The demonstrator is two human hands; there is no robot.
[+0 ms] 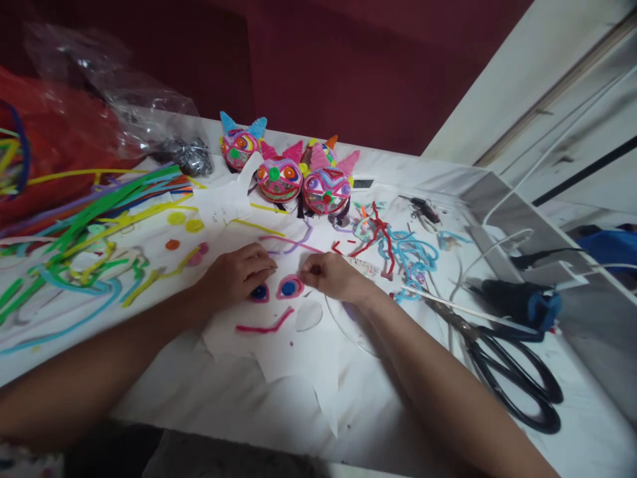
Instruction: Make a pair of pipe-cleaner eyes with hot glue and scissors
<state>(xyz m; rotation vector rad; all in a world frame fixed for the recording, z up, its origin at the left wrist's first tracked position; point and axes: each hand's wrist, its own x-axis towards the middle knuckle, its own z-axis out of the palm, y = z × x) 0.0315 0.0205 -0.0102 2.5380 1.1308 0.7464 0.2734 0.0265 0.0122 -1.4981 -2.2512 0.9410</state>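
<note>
While the left hand (245, 271) is half-curled and the right hand (328, 275) pinched, holds unclear, the eye piece (289, 287) is best steadied.

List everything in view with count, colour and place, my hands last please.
eared balls: four visible, multicoloured, back centre
fuzzy strips: many, mostly green, yellow and blue, left
tangled strips: several, light blue and red, right of centre
flat discs: two yellow, one orange, left of centre
eye pieces: two, blue and pink, by the fingertips
bent strip: one, bright pink, below the eye pieces
paper: at least one sheet, white, under the bent strip
scissors: one pair, black handles, right
plastic bag: one, clear, back left
wall: one, dark red, behind
table: one, white, across the view
left hand: one, bare, centre left
right hand: one, bare, centre right, fingertips together
</note>
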